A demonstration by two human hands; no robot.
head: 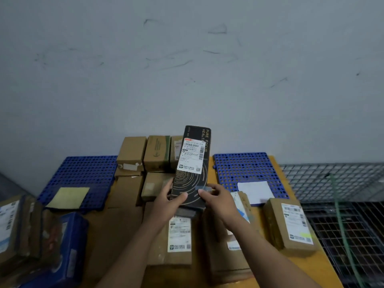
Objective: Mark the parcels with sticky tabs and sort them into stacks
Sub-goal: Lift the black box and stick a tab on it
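A long black box (pixel 192 169) with gold rings and a white shipping label stands tilted above the table's middle. My left hand (pixel 167 201) grips its lower left edge, thumb across the front. My right hand (pixel 216 196) pinches a small bluish tab (pixel 202 188) against the box's lower right face. Brown cardboard parcels (pixel 133 152) are stacked behind it, and more labelled parcels (pixel 179 233) lie beneath my arms. A yellow pad (pixel 68 197) lies on the left blue mat (pixel 83 171), a white pad (pixel 255 192) on the right blue mat (pixel 247 167).
A labelled brown parcel (pixel 291 225) with a yellow tab sits on the yellow table's (pixel 324 265) right side. A stack of parcels (pixel 12 225) and a blue package (pixel 68 246) stand at the left. Wire mesh racks (pixel 342 194) run along the right. A grey wall rises behind.
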